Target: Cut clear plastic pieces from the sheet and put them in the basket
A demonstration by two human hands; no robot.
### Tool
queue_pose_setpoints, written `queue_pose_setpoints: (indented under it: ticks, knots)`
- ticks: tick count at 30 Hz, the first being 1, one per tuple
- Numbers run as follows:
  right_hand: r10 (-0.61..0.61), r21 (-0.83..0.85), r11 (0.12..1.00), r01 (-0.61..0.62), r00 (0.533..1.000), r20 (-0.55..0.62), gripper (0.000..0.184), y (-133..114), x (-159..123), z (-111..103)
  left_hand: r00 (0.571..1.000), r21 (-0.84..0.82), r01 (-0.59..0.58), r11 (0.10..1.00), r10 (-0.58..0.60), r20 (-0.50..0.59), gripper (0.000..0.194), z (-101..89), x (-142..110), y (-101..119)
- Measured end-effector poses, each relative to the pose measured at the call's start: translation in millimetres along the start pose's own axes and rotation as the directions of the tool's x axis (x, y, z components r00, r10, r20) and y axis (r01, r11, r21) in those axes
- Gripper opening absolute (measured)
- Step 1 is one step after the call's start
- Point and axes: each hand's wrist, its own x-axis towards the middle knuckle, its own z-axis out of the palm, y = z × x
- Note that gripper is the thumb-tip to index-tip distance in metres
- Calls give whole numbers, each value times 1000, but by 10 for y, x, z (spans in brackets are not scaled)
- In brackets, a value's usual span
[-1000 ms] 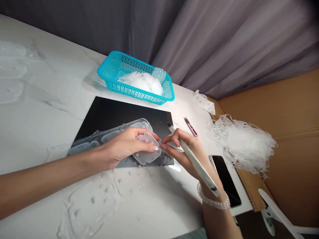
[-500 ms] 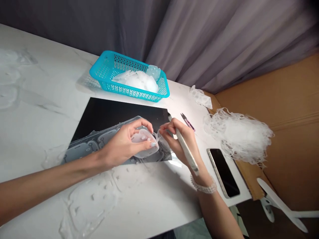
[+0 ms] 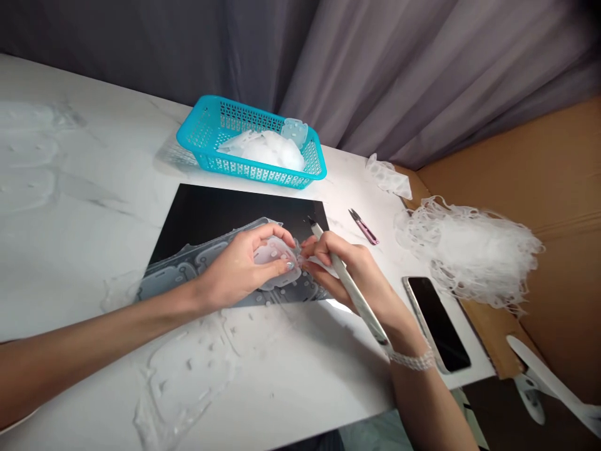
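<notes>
My left hand [image 3: 237, 266] is closed on a rounded, translucent white silicone piece [image 3: 270, 252], gripped between thumb and fingers. Close against it, my right hand [image 3: 364, 272] pinches the piece's right edge with thumb and fingertips. The same hand also carries a slim, pale pen-like tool [image 3: 361, 304], its thin dark tip pointing up and away from the piece. Below both hands a clear moulded sheet [image 3: 171, 279] with rounded outlines lies partly over a black mat [image 3: 211, 210]. What the right fingertips pinch is too small to make out fully.
Behind the mat stands a turquoise basket [image 3: 201, 156] holding white pieces [image 3: 267, 149]. To the right are thread snips [image 3: 363, 227], a phone [image 3: 436, 322] and a heap of stringy translucent scraps [image 3: 479, 250]. Another clear sheet [image 3: 188, 376] lies at the front.
The view has shifted slightly, so the table things appear farther right. My right hand has turned, and the tool's dark tip now shows above the fingers. Both hands stay together at the piece.
</notes>
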Motion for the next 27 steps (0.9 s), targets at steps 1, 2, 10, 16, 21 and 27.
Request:
queue_pose_setpoints:
  ticks: [1, 2, 10, 16, 21, 27]
  knots:
    - [-6, 4, 1000, 6, 1000, -5, 25, 5, 2, -4, 1000, 16, -1, 1000, 1, -7, 17, -5, 2, 1]
    - [-10, 6, 1000, 10, 1000, -8, 25, 8, 3, -6, 1000, 25, -2, 1000, 3, -11, 17, -9, 5, -1]
    - [-96, -73, 993, 96, 995, -4, 22, -2, 0, 136, 993, 191, -64, 980, 81, -81, 13, 60, -67, -58]
    - [78, -182, 974, -132, 958, -275, 24, 304, 122, 74, 964, 71, -264, 962, 262, 41, 6, 148, -214, 154]
    - [107, -108, 976, -188, 852, -512, 26, 343, 135, -49, 998, -194, -37, 980, 24, -65, 26, 110, -148, 221]
    - [148, 268, 963, -14, 862, -485, 32, -141, -25, 83, 994, -459, -12, 888, -39, -101, 24, 134, -161, 206]
